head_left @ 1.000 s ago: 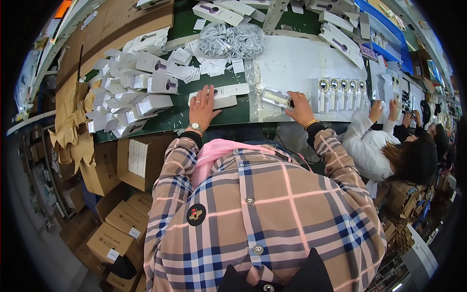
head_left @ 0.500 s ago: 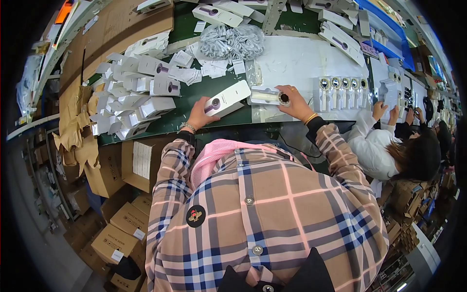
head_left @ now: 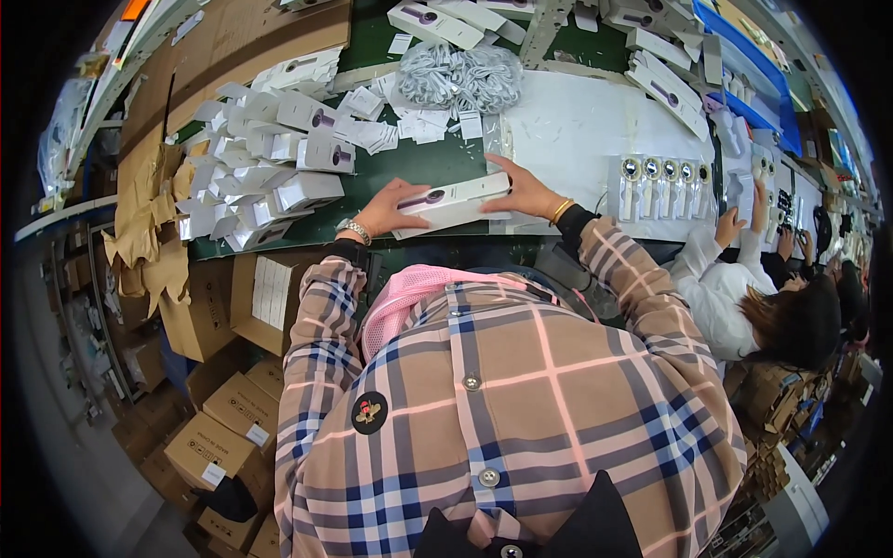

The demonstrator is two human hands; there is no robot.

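A long white carton with a purple product picture lies between my hands above the near edge of the bench. My left hand grips its left end, thumb on the near side and fingers on the far side. At the opposite end, my right hand has its thumb and fingers closed around the carton's end. The carton's inside is hidden from view. Farther off, a tangled heap of grey-white cables sits beside small white paper slips.
Many opened white cartons are piled at the left. Several round-headed devices in trays stand in a row at the right. A co-worker in white works farther right. Brown shipping boxes are stacked at lower left.
My right hand has moved left to the carton's right end. The white tray with the round-headed device it held is out of sight. The carton has turned to lie more level.
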